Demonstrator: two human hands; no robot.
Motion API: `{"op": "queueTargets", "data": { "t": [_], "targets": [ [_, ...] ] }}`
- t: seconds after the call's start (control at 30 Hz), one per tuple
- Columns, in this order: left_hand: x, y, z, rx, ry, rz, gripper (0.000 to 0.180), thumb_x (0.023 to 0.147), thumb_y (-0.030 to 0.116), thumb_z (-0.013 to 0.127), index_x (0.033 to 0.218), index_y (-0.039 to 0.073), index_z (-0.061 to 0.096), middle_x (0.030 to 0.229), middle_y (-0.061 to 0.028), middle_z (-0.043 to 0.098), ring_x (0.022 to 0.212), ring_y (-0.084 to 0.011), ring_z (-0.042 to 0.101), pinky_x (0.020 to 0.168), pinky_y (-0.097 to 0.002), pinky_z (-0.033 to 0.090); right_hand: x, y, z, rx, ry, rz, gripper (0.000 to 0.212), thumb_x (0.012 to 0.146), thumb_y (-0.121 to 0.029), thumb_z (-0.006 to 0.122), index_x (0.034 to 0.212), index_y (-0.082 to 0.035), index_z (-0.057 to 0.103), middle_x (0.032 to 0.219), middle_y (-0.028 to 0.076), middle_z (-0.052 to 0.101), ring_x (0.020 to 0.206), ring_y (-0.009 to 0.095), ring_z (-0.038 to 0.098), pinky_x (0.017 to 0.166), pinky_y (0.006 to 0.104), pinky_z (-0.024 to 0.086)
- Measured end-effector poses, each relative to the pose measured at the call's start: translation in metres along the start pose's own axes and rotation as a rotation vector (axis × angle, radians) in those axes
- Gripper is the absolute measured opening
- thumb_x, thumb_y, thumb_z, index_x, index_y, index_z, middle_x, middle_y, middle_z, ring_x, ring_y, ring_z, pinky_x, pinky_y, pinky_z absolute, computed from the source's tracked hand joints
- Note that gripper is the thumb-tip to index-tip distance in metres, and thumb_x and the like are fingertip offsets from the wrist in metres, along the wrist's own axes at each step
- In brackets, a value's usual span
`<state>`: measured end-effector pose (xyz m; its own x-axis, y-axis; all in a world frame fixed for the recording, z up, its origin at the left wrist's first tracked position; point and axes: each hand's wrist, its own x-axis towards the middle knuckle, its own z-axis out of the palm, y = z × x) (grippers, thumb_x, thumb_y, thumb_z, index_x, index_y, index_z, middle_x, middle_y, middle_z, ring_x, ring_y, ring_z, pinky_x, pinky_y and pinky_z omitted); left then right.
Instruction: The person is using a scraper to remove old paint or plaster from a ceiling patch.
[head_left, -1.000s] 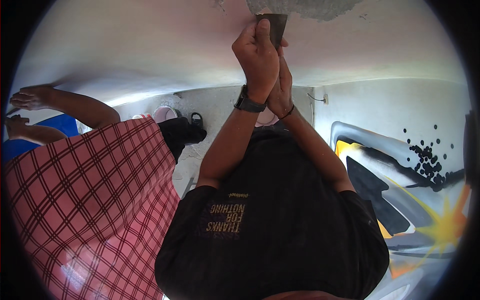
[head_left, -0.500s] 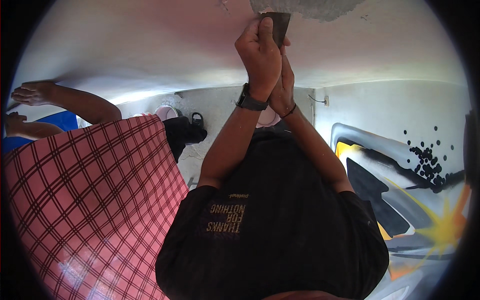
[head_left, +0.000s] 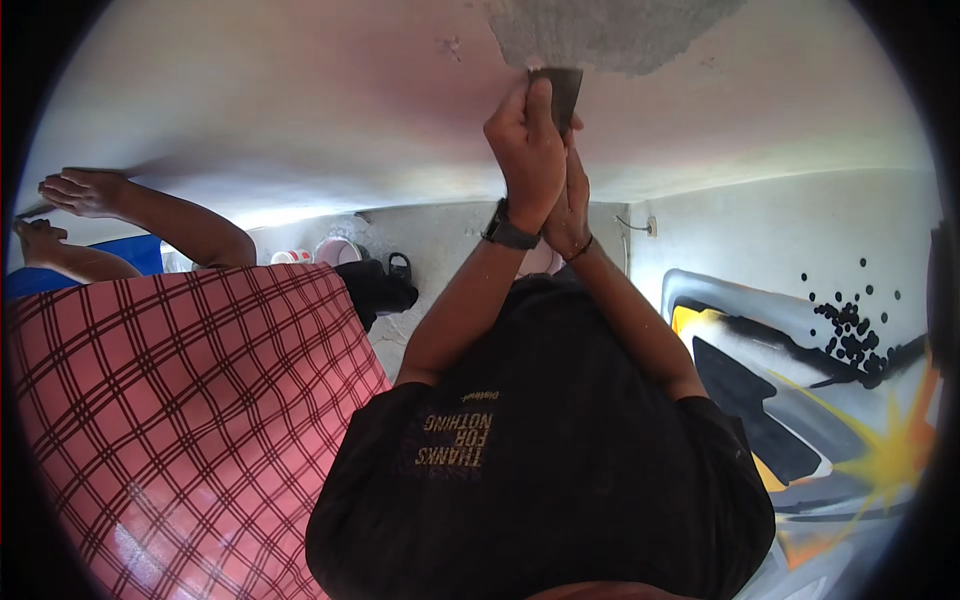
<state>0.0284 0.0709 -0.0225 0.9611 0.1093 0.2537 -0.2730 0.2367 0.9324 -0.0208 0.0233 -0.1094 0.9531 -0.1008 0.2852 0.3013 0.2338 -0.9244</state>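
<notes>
Grey flr (head_left: pixel 440 245): pinkish bucket (head_left: pixel 338 250), blk sandal (head_left: pixel 400 267) nr it; 2nd pinkish bucket (head_left: pixel 541 262) to R, part hidden.

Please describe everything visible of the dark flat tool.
The dark tool looks thin and wedge-like, widest at its top edge; metal or plastic, I cannot tell. That edge lies by the grey patch. The left hand grips it, thumb across its face; the right hand is just below.

flat tool (head_left: pixel 568 98): matt | wall patch (head_left: pixel 610 35): rough | shirt (head_left: pixel 590 430): matt cloth

Dark blade (head_left: pixel 567 93), pink plaid garment (head_left: pixel 200 400)
</notes>
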Motion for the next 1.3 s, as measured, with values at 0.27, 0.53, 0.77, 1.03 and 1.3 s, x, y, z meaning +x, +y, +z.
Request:
{"op": "queueTargets", "data": {
  "t": [0.27,0.53,0.77,1.03,1.3],
  "targets": [
    [0.01,0.003,-0.017,-0.033,0.013,-0.01,0.036,0.105,0.025,0.049,0.081,-0.002,0.055,0.063,-0.0114,0.063,0.045,-0.0104,0.051,0.041,-0.0236,0.037,0.009,-0.005,0.018,-0.126,0.012,-0.004,0.05,0.102,-0.022,0.044,0.145,0.003,0.037,0.133,0.012,0.054,0.121,0.018,0.053,0.101,0.031,0.043],
    [0.018,0.014,-0.031,-0.036,0.021,-0.014,0.037,0.105,0.026,0.05,0.08,-0.002,0.055,0.064,-0.011,0.063,0.045,-0.0103,0.051,0.041,-0.0237,0.037,0.014,-0.006,0.037,-0.101,0.003,0.002,0.05,0.102,-0.022,0.045,0.145,0.002,0.037,0.134,0.013,0.054,0.121,0.018,0.053,0.101,0.0313,0.043],
    [0.004,0.011,-0.011,-0.032,0.019,-0.038,0.038,0.104,0.026,0.051,0.078,-0.001,0.057,0.063,-0.0105,0.063,0.045,-0.01,0.051,0.041,-0.0236,0.037,0.003,-0.008,0.016,-0.063,0.036,-0.018,0.05,0.103,-0.023,0.045,0.145,0.002,0.037,0.133,0.012,0.054,0.121,0.018,0.053,0.101,0.0317,0.044],
    [-0.006,0.006,0.002,-0.041,0.005,-0.037,0.039,0.104,0.025,0.051,0.076,-0.001,0.056,0.063,-0.0111,0.064,0.045,-0.0101,0.051,0.041,-0.0237,0.037,-0.004,-0.006,0.001,-0.066,0.05,-0.024,0.052,0.104,-0.027,0.045,0.146,0.001,0.035,0.134,0.012,0.054,0.122,0.017,0.052,0.102,0.0322,0.043],
    [-0.006,0.006,-0.005,-0.036,0.022,-0.111,0.036,0.103,0.024,0.053,0.076,0.002,0.058,0.06,-0.0052,0.063,0.047,-0.0072,0.053,0.043,-0.0228,0.038,-0.008,-0.01,0.011,-0.064,0.057,-0.019,0.053,0.103,-0.025,0.045,0.149,0.0,0.033,0.137,0.012,0.051,0.126,0.019,0.051,0.103,0.0325,0.042]
  ]
}}
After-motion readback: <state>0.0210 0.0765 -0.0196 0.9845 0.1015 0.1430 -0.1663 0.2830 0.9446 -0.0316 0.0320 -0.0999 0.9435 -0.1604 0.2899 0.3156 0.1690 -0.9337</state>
